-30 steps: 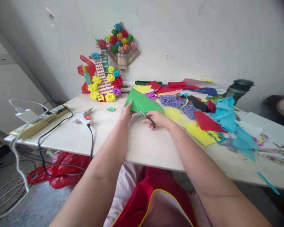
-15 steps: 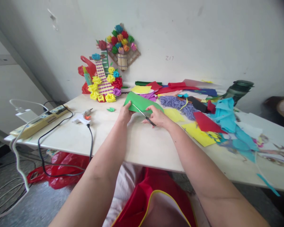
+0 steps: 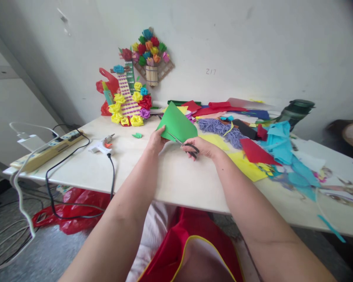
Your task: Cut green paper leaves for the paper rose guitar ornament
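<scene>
My left hand (image 3: 158, 140) pinches the left edge of a sheet of green paper (image 3: 178, 122), which stands tilted above the table. In my right hand (image 3: 198, 147) are scissors (image 3: 191, 148) with black handles, gripped through the loops. Their blades point left and lie at the lower edge of the green paper; whether they are cutting into it I cannot tell. A small green folded paper piece (image 3: 137, 135) rests on the table to the left of my left hand.
A white glue gun (image 3: 99, 146) and a power strip (image 3: 50, 149) with cables lie at the left. Paper flowers (image 3: 137, 120) stand at the back. Purple yarn (image 3: 220, 129), coloured paper scraps (image 3: 260, 150) and a dark bottle (image 3: 297, 111) occupy the right side.
The green paper has swung up, with a corner now pointing upward. My right hand has turned and lowered slightly, so the scissors' black handles show more. My left hand has barely moved.
</scene>
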The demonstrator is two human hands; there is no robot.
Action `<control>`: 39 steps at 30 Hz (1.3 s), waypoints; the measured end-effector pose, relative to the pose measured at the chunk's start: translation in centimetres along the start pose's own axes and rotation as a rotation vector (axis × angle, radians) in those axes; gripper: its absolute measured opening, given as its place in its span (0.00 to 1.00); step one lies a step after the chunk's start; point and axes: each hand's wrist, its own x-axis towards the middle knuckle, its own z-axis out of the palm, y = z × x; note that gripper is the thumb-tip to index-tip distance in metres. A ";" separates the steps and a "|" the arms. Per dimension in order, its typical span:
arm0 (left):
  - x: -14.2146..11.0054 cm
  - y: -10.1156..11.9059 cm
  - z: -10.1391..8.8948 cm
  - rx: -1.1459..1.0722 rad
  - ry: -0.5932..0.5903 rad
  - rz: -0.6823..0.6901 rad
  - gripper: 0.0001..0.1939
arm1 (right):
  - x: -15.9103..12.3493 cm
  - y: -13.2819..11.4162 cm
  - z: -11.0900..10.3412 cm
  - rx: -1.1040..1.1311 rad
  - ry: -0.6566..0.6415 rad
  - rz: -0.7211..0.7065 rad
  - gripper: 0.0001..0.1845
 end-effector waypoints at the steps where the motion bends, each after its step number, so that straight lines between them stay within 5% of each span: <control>1: -0.1 0.0 0.1 -0.002 -0.009 -0.004 0.14 | 0.1 0.2 -0.1 0.004 -0.014 -0.008 0.17; 39: 0.1 0.2 -0.2 -0.063 0.010 -0.002 0.14 | 0.5 0.2 0.7 -0.065 0.061 -0.062 0.18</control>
